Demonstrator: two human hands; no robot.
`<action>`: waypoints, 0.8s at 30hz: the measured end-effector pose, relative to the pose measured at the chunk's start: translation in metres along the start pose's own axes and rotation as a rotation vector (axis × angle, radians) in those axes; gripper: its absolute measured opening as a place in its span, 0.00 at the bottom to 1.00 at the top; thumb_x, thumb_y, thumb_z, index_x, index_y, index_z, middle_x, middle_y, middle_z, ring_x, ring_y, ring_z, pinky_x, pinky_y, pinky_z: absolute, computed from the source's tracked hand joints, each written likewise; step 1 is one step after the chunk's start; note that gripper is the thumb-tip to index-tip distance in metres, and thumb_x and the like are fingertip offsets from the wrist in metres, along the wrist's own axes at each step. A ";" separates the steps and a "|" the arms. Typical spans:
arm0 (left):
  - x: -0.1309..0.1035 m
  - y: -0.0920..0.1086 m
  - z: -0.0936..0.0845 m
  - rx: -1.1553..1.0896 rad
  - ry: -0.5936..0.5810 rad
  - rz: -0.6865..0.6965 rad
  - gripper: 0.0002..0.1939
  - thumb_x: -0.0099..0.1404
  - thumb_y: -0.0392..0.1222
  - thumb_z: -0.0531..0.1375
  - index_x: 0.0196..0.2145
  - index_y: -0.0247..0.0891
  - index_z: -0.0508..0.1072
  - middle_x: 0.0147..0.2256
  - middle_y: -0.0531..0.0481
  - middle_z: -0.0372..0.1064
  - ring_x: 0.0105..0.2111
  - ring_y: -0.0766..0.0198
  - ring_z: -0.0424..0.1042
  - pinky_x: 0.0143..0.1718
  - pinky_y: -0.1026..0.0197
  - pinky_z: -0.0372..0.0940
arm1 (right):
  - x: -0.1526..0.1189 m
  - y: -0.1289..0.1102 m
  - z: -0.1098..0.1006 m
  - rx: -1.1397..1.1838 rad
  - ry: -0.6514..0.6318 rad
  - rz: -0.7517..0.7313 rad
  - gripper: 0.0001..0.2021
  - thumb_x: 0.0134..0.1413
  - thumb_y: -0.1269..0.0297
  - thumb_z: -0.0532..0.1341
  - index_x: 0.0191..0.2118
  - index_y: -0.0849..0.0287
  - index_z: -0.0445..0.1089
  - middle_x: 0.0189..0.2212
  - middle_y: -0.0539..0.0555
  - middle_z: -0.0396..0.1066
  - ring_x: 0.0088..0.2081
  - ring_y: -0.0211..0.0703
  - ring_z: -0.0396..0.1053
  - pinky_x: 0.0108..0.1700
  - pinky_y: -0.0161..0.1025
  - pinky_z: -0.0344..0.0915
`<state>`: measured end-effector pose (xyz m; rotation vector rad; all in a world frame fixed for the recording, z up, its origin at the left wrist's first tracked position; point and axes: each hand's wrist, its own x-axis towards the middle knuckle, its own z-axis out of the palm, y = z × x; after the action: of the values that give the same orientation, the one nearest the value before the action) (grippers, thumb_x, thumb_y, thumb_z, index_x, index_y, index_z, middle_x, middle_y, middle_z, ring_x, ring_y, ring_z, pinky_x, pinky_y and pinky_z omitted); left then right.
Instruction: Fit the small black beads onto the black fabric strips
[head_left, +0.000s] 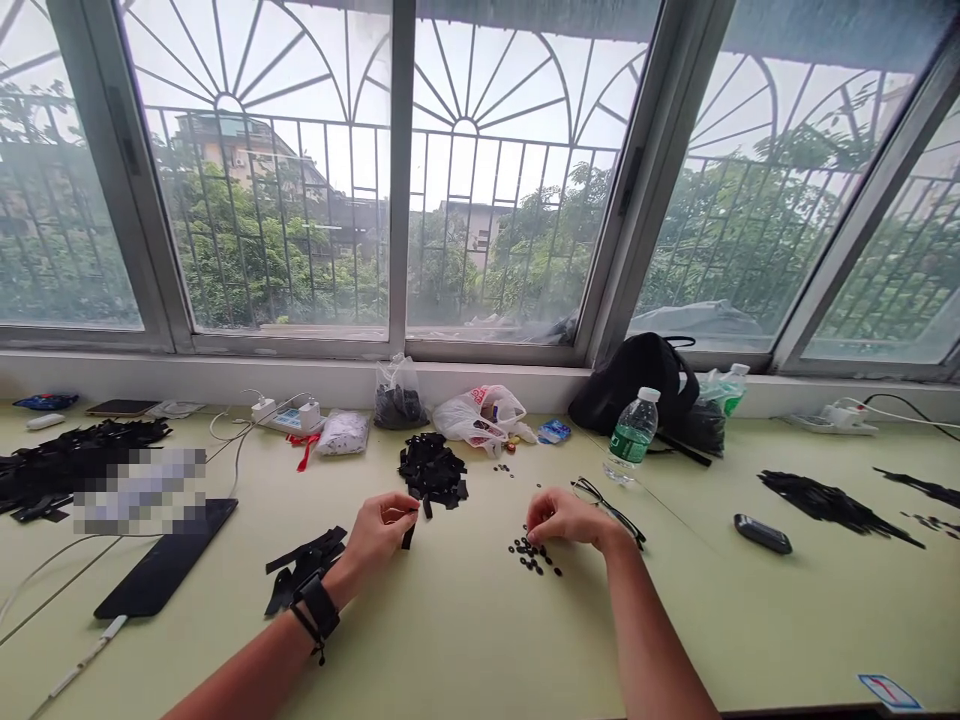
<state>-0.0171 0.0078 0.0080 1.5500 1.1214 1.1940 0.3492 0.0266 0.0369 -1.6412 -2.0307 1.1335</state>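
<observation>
Between the thumb and fingers of my left hand [386, 530] is a short black strip [408, 536], held just above the table. A pile of similar black strips [433, 468] lies beyond that hand, and more flat strips [306, 565] are spread to its left, by the wrist. My right hand [564, 518] reaches down at the small round black pieces [534, 562] scattered on the table. Its fingertips are pinched together at the edge of that group; whether a piece is between them is hidden.
Eyeglasses [611, 508] lie right beside my right hand, with a water bottle [632, 436] behind. A black phone [166, 560] on a cable is at left. Plastic bags [480, 418], a power strip [289, 418] and a black bag [637, 385] line the window. More strips [836, 505] lie right.
</observation>
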 end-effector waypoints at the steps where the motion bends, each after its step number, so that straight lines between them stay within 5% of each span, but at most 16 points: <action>1: 0.001 -0.001 0.000 0.005 -0.003 0.000 0.11 0.57 0.45 0.66 0.35 0.36 0.81 0.34 0.46 0.79 0.34 0.58 0.76 0.36 0.60 0.67 | 0.000 -0.001 0.001 0.007 0.005 0.002 0.10 0.38 0.61 0.69 0.30 0.59 0.80 0.29 0.54 0.78 0.30 0.43 0.70 0.29 0.34 0.58; 8: 0.001 -0.001 0.005 -0.053 -0.010 -0.023 0.10 0.55 0.43 0.66 0.34 0.36 0.79 0.32 0.47 0.77 0.33 0.60 0.74 0.33 0.62 0.65 | 0.005 -0.031 0.014 0.034 0.191 -0.188 0.10 0.45 0.58 0.68 0.30 0.59 0.80 0.30 0.53 0.74 0.31 0.41 0.65 0.32 0.35 0.60; 14: 0.000 0.001 0.006 -0.090 0.001 -0.041 0.06 0.52 0.39 0.65 0.31 0.36 0.77 0.29 0.50 0.74 0.29 0.61 0.73 0.30 0.63 0.62 | 0.033 -0.070 0.074 0.026 0.302 -0.431 0.04 0.46 0.64 0.67 0.29 0.59 0.79 0.29 0.51 0.69 0.30 0.38 0.63 0.32 0.34 0.59; 19: 0.002 -0.004 0.004 -0.121 0.014 -0.023 0.06 0.54 0.36 0.62 0.32 0.36 0.75 0.31 0.50 0.74 0.31 0.59 0.76 0.35 0.60 0.66 | 0.048 -0.078 0.120 -0.033 0.255 -0.514 0.05 0.43 0.72 0.66 0.29 0.58 0.79 0.28 0.49 0.67 0.29 0.36 0.62 0.30 0.33 0.57; 24: 0.004 -0.013 0.003 -0.088 -0.050 0.016 0.09 0.54 0.37 0.65 0.36 0.36 0.76 0.34 0.46 0.76 0.34 0.57 0.76 0.36 0.58 0.67 | 0.047 -0.077 0.126 -0.039 0.227 -0.503 0.03 0.44 0.70 0.67 0.29 0.58 0.77 0.29 0.48 0.66 0.29 0.35 0.61 0.30 0.32 0.57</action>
<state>-0.0157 0.0144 -0.0038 1.5157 1.0123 1.1934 0.1992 0.0179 0.0001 -1.1119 -2.1467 0.7002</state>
